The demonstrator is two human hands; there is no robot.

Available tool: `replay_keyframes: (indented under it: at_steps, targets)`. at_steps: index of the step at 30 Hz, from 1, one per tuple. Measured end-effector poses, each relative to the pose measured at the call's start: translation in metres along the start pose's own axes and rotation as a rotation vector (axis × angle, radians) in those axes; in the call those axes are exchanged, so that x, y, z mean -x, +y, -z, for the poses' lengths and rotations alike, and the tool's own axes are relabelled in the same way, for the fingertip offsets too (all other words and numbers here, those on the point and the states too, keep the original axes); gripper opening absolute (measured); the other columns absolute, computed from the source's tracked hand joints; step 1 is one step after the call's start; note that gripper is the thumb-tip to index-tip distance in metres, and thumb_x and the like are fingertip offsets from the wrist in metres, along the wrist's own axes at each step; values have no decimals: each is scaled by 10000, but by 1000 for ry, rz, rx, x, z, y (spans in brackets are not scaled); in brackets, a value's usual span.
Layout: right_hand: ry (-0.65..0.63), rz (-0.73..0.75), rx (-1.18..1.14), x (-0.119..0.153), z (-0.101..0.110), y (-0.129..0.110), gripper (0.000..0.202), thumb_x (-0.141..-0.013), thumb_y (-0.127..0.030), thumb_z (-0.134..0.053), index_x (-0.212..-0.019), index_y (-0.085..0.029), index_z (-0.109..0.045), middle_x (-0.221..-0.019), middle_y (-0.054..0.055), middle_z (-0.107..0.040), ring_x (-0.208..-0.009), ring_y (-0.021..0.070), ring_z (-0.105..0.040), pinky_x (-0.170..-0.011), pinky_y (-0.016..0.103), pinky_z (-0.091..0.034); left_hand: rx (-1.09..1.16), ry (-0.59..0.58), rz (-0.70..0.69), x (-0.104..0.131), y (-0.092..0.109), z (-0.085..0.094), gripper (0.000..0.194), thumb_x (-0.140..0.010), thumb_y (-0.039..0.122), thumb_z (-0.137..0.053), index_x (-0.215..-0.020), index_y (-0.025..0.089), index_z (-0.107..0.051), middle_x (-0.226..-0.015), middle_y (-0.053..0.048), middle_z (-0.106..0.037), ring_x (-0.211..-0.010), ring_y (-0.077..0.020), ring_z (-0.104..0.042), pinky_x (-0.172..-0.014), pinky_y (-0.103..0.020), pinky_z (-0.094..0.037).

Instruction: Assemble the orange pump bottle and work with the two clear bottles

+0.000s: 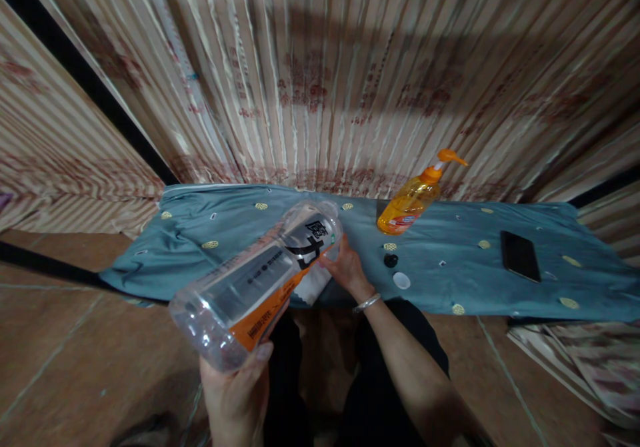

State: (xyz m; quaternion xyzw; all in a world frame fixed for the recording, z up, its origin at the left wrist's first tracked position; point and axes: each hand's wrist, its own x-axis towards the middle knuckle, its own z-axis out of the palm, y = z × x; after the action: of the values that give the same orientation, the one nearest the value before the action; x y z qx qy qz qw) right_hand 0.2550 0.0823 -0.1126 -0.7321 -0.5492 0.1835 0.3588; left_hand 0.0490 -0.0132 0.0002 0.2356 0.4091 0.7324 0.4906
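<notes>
A large clear plastic bottle [255,280] with an orange and silver label is held slanting across my front, its base toward me at the lower left. My left hand [235,387] grips it near the base from below. At the neck end, my right hand [350,267] has its fingers round the bottle's side; a silver bangle is on that wrist. Behind the bottle, a white tissue or cloth [313,283] shows in part. A small black cap [391,259] and a white round disc [401,280] lie right of my right hand.
A pump bottle [407,203] of orange liquid stands on the blue-green cloth-covered bench [465,260]. Farther right lies a black phone [521,255]. Pleated curtains [320,87] hang behind, and dark poles [100,80] rise at the sides. Tiled floor [55,353] is below.
</notes>
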Motion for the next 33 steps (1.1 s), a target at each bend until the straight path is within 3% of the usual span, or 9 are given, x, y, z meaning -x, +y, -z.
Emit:
replay_keyframes:
  at_steps: [11, 16, 21, 25, 30, 33]
  targets:
    - [-2, 13, 4, 0, -2, 4, 544, -882, -276, -868, -1342, -183, -594, -1185, 146, -832, -1102, 331, -838, -971, 444, -688, -29, -32, 10, 0, -1, 4, 826, -414, 224, -1081, -1199, 277, -829, -1073, -58, -844, -846, -267, -819, -853, -501, -736]
    - [-2, 14, 3, -1, -2, 5, 564, -874, -276, -868, -1353, -183, -584, -1198, 148, -831, -1118, 335, -834, -994, 454, -682, -39, -18, 16, 1, -2, 4, 751, -427, 231, -1080, -1132, 271, -826, -1051, -48, -836, -879, -282, -820, -885, -543, -726]
    - [10, 9, -2, 0, -2, 5, 538, -869, -272, -865, -1330, -189, -600, -1177, 143, -836, -1094, 324, -837, -985, 446, -684, -55, -35, 18, -3, -7, 17, 724, -463, 237, -1075, -1136, 278, -812, -1068, -54, -834, -1026, -355, -820, -1016, -689, -656]
    - [30, 30, -13, 0, -4, 7, 528, -877, -286, -862, -1323, -180, -601, -1158, 146, -838, -1067, 319, -840, -975, 437, -680, -68, -111, 59, -6, -9, 26, 763, -499, 195, -1069, -1203, 313, -798, -1136, -56, -834, -1048, -349, -821, -1034, -692, -650]
    - [56, 61, -19, 0, -6, 9, 504, -873, -313, -854, -1296, -192, -607, -1145, 136, -840, -1057, 317, -836, -953, 433, -680, -84, -30, 6, 1, -11, 16, 828, -491, 320, -1088, -1258, 291, -779, -1238, -93, -822, -1123, -375, -804, -1097, -732, -597]
    - [44, 61, -22, 0, -4, 8, 525, -872, -295, -845, -1321, -175, -603, -1184, 154, -835, -1090, 315, -831, -986, 437, -672, -85, -27, 6, 3, -8, 10, 888, -455, 323, -1092, -1283, 284, -774, -1250, -110, -816, -1126, -387, -798, -1056, -704, -630]
